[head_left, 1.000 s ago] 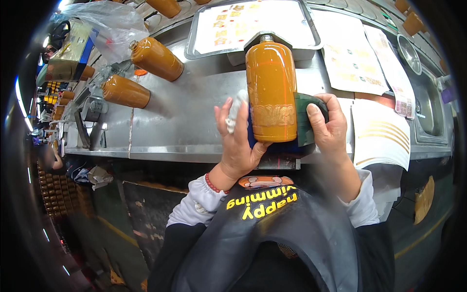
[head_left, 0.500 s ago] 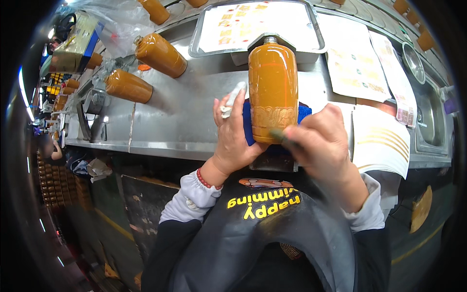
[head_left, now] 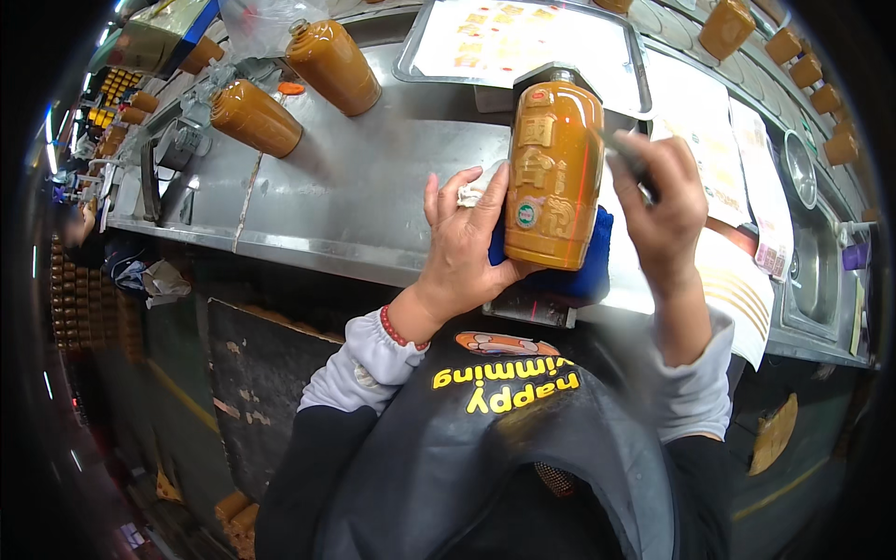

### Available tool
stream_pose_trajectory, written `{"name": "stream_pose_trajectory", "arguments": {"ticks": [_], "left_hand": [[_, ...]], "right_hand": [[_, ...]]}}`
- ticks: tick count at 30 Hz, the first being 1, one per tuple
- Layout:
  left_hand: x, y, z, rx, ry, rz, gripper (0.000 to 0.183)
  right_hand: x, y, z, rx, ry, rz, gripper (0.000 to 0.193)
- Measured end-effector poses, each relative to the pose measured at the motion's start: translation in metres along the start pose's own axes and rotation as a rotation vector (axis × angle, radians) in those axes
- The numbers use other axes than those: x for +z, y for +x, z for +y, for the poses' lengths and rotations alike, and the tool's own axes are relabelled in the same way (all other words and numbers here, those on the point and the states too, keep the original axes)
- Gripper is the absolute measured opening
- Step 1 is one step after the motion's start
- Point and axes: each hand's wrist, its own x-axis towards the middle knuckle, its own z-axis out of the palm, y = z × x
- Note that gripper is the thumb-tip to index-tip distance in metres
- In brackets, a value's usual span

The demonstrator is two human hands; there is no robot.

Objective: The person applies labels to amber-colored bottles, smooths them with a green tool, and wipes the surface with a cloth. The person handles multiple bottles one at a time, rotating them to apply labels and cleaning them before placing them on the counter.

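A tall amber-brown ceramic bottle with raised gold characters stands on a blue pad at the near edge of a steel bench. My left hand steadies the bottle's left side and has a crumpled white cloth tucked against its fingers. My right hand is raised beside the bottle's right shoulder, pinching a small dark tool whose shape is blurred.
Two more brown bottles lie on the bench at the back left, near a clear plastic bag. A steel tray with printed sheets sits behind. Label sheets lie right, several small brown bottles line the far right.
My right hand has lifted from the bottle's lower right side up to its shoulder, now holding a dark tool. The bottle's front with the raised characters now shows.
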Motion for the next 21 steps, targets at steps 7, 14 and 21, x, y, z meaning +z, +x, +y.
{"name": "stream_pose_trajectory", "arguments": {"ticks": [7, 14, 21], "left_hand": [[-0.003, 0.003, 0.005, 0.057, 0.035, 0.087, 0.109], [-0.004, 0.002, 0.0, 0.036, 0.071, -0.001, 0.108], [0.008, -0.001, -0.011, -0.071, -0.065, -0.023, 0.108]], "right_hand": [[-0.007, -0.02, -0.02, 0.167, 0.294, -0.111, 0.031], [-0.018, -0.035, -0.038, 0.022, 0.351, -0.285, 0.044], [-0.021, -0.042, -0.043, 0.329, 0.492, -0.308, 0.02]]}}
